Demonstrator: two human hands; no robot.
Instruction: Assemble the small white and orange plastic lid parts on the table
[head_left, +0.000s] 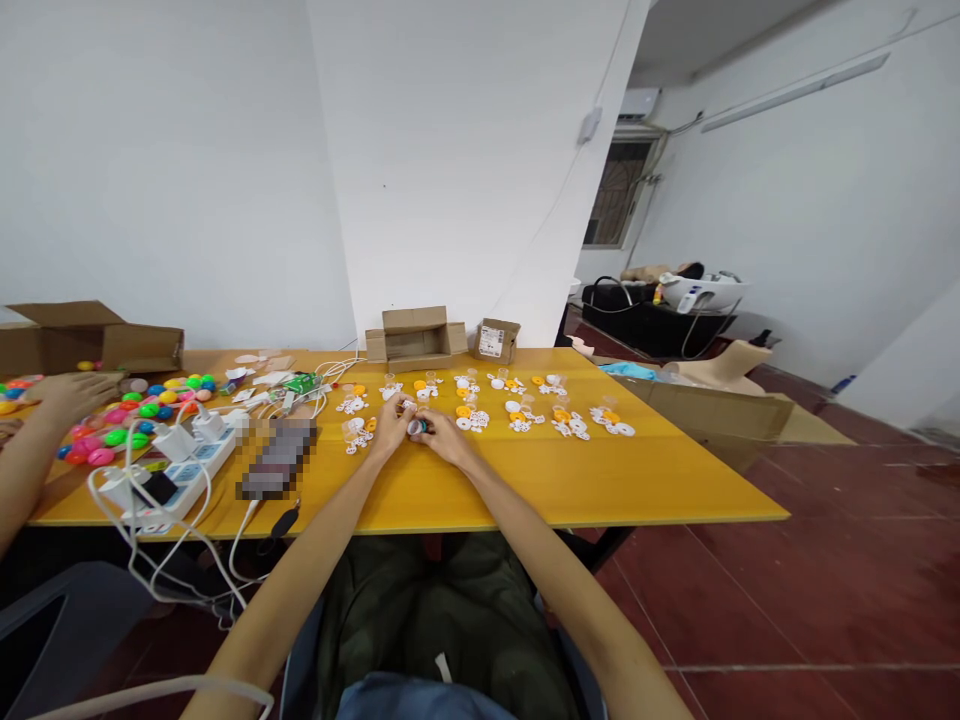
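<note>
My left hand (391,424) is closed on a small white piece with dark spots, above the yellow table (427,492). Right beside it, my right hand (441,436) grips a small round cup (415,427), white inside with a teal part at its edge. The two hands nearly touch. Around and behind them lie several groups of small parts: white discs (513,407), orange rings (464,411), clear cups and white spotted pieces (577,426).
An open cardboard box (416,345) and a smaller box (497,341) stand at the back. On the left are a power strip (187,477) with cables, a pixelated phone (277,459), colorful balls (115,437) and another person's hand (75,395). A large carton (705,415) is at right.
</note>
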